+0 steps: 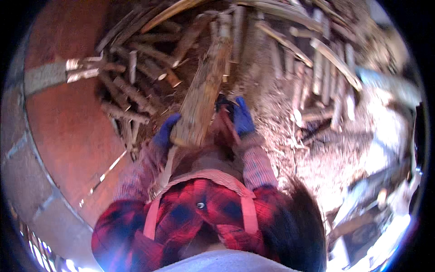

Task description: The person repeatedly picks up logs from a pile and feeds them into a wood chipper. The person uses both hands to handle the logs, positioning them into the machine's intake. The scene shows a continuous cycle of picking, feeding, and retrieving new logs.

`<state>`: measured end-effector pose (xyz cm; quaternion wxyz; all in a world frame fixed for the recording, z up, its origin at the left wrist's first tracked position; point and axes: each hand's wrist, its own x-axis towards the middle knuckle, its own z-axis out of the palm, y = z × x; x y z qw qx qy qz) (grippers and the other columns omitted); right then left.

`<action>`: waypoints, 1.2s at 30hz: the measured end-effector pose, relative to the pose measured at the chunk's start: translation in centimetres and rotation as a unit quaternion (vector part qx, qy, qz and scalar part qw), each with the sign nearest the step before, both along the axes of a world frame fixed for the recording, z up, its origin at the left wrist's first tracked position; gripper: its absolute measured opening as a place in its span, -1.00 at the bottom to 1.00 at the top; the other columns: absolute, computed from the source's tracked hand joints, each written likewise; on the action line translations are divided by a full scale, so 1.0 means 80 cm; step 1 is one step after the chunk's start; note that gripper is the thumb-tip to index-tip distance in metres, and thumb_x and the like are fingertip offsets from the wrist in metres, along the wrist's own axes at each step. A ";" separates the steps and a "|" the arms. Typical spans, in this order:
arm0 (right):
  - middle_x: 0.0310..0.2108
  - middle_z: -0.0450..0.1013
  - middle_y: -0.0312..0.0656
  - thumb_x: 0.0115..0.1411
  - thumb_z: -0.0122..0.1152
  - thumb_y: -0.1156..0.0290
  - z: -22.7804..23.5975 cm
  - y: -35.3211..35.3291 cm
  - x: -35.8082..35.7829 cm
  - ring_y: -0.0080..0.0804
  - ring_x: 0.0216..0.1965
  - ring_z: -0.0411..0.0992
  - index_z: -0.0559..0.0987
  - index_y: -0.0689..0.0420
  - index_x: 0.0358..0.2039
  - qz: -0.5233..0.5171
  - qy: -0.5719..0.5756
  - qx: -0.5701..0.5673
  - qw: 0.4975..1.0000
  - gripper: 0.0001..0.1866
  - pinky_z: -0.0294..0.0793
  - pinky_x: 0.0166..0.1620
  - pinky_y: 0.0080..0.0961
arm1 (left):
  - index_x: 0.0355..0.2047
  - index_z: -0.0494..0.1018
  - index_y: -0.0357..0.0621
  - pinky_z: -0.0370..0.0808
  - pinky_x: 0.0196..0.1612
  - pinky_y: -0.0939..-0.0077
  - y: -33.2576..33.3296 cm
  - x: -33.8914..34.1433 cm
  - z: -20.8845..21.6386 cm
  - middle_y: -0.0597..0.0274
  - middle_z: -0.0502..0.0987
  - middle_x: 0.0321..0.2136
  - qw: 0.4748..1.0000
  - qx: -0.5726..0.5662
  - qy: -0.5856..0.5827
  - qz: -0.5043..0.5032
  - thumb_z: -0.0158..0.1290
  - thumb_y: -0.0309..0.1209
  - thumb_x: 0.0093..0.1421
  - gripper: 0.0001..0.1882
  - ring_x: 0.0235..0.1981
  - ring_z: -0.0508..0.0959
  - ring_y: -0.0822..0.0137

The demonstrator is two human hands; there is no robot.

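Observation:
A large split log (199,93) with rough, weathered bark extends away from my body, its near end close to my waist. My left hand (166,130), in a blue glove, is closed against the left side of that near end. To the right of the log is my right hand (243,117), also in a blue glove, with its fingers stretched forward and apart from the wood. Something dark (224,105) lies between this hand and the log; blur hides what it is.
Thin logs lie in a loose pile (136,86) ahead on the left. More cut branches (324,77) are stacked ahead on the right. A rust-red panel (68,131) curves along the left side. Wood chips cover the ground (276,131) to the right.

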<state>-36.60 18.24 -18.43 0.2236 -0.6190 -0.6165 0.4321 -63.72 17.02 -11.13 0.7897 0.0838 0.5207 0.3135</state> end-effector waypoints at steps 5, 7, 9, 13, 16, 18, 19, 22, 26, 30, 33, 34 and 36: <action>0.13 0.31 -0.13 0.24 0.00 -0.04 0.034 -0.059 0.106 -0.18 0.10 0.32 0.31 0.09 0.19 -0.332 0.775 -0.190 0.502 -0.38 0.32 0.14 -0.28 | 0.27 0.05 -0.28 0.30 0.14 0.38 -0.083 0.131 0.078 0.09 0.33 0.11 0.941 0.062 0.011 -0.334 0.13 -0.23 0.06 -0.17 0.09 0.37 0.26; 0.11 0.34 -0.15 0.23 -0.05 -0.12 0.142 -0.105 0.207 -0.21 0.09 0.32 0.30 0.05 0.20 -0.415 0.665 -0.022 0.620 -0.34 0.35 0.11 -0.29 | 0.28 0.05 -0.26 0.20 0.19 0.39 -0.107 0.237 0.135 0.14 0.30 0.13 0.909 0.125 0.000 -0.397 0.15 -0.25 -0.01 -0.13 0.15 0.29 0.25; 0.14 0.30 -0.15 0.20 -0.04 -0.18 0.134 -0.168 0.298 -0.21 0.06 0.34 0.21 0.03 0.25 -0.457 0.638 0.115 0.609 -0.26 0.36 0.10 -0.23 | 0.31 -0.04 -0.23 0.12 0.24 0.35 -0.150 0.292 0.172 0.11 0.18 0.21 0.867 0.248 -0.048 -0.430 0.25 -0.25 -0.07 0.01 0.20 0.21 0.22; 0.03 0.36 -0.08 0.18 -0.01 -0.21 0.417 -0.254 0.395 -0.18 0.01 0.36 0.24 0.13 0.20 -0.416 0.627 0.344 0.562 -0.23 0.45 -0.02 -0.24 | 0.32 -0.11 -0.26 0.03 0.28 0.35 -0.205 0.438 0.252 0.05 0.06 0.27 0.793 0.447 -0.104 -0.400 0.36 -0.26 -0.15 0.14 0.27 0.10 0.22; -0.07 0.40 -0.12 0.22 -0.04 -0.17 0.478 -0.336 0.522 -0.27 -0.08 0.40 0.32 0.17 0.10 -0.434 0.463 0.466 0.617 -0.32 0.47 -0.09 -0.33 | 0.30 -0.09 -0.34 0.04 0.27 0.34 -0.238 0.551 0.275 0.01 0.11 0.24 0.706 0.562 -0.127 -0.412 0.36 -0.25 -0.15 0.13 0.26 0.12 0.20; -0.11 0.41 -0.13 0.29 -0.07 -0.03 0.458 -0.389 0.671 -0.31 -0.13 0.41 0.35 0.20 0.05 -0.423 0.343 0.575 0.611 -0.45 0.47 -0.11 -0.38 | 0.26 -0.02 -0.39 0.11 0.25 0.29 -0.278 0.677 0.330 -0.06 0.16 0.19 0.705 0.549 -0.210 -0.397 0.39 -0.22 -0.19 0.12 0.22 0.18 0.16; -0.13 0.41 -0.13 0.32 -0.07 0.07 0.481 -0.403 0.692 -0.32 -0.15 0.42 0.36 0.22 0.03 -0.437 0.332 0.573 0.609 -0.53 0.46 -0.12 -0.40 | 0.26 0.00 -0.39 0.13 0.24 0.29 -0.280 0.717 0.327 -0.07 0.19 0.17 0.660 0.628 -0.163 -0.380 0.39 -0.24 -0.18 0.10 0.20 0.21 0.16; 0.04 0.33 -0.03 0.20 0.14 0.17 0.485 -0.456 0.719 -0.24 0.07 0.29 0.30 0.26 0.11 -0.521 0.069 0.561 0.640 -0.43 0.33 0.09 -0.34 | 0.18 0.18 -0.33 0.24 0.18 0.27 -0.294 0.856 0.305 -0.06 0.28 0.09 0.583 0.739 -0.123 -0.314 0.33 -0.21 -0.08 -0.12 0.12 0.31 0.15; 0.14 0.27 0.01 0.23 0.06 0.28 0.362 -0.468 0.825 -0.02 0.18 0.20 0.33 0.22 0.15 -0.415 -0.539 0.257 0.686 -0.50 0.18 0.22 -0.18 | 0.10 0.24 -0.24 0.33 0.09 0.15 -0.341 1.044 0.259 -0.09 0.29 0.08 0.529 0.752 -0.020 -0.392 0.20 -0.05 -0.03 -0.22 0.09 0.35 0.08; 0.05 0.38 -0.03 0.25 -0.03 0.30 0.321 -0.522 0.932 -0.04 0.17 0.21 0.47 0.11 0.04 -0.236 -0.637 0.352 0.644 -0.63 0.10 0.24 -0.17 | 0.11 0.23 -0.22 0.31 0.08 0.03 -0.396 1.104 0.252 -0.12 0.28 0.09 0.345 0.778 0.253 -0.461 0.12 0.05 -0.01 -0.20 0.10 0.32 -0.01; 0.00 0.38 -0.04 0.27 -0.10 0.36 0.312 -0.517 0.929 -0.09 0.13 0.21 0.47 0.11 0.00 -0.352 -0.389 0.310 0.793 -0.67 0.17 0.20 -0.24 | 0.17 0.16 -0.28 0.17 0.18 -0.04 -0.373 1.015 0.245 -0.14 0.24 0.12 0.420 0.758 0.202 -0.456 0.08 0.09 0.01 -0.13 0.16 0.25 -0.06; -0.02 0.38 -0.05 0.27 -0.10 0.36 0.311 -0.517 0.933 -0.12 0.11 0.23 0.47 0.12 -0.02 -0.343 -0.402 0.288 0.798 -0.68 0.19 0.18 -0.25 | 0.19 0.12 -0.28 0.15 0.20 -0.04 -0.373 0.971 0.230 -0.15 0.22 0.15 0.488 0.754 0.148 -0.414 0.08 0.10 0.02 -0.10 0.19 0.22 -0.06; -0.06 0.37 -0.09 0.26 -0.10 0.37 0.316 -0.524 0.947 -0.16 0.05 0.25 0.47 0.13 -0.05 -0.344 -0.426 0.250 0.798 -0.71 0.23 0.14 -0.26 | 0.18 0.17 -0.25 0.20 0.19 0.08 -0.360 0.866 0.172 -0.12 0.29 0.11 0.468 0.766 0.224 -0.380 0.08 0.07 0.05 -0.17 0.17 0.26 -0.01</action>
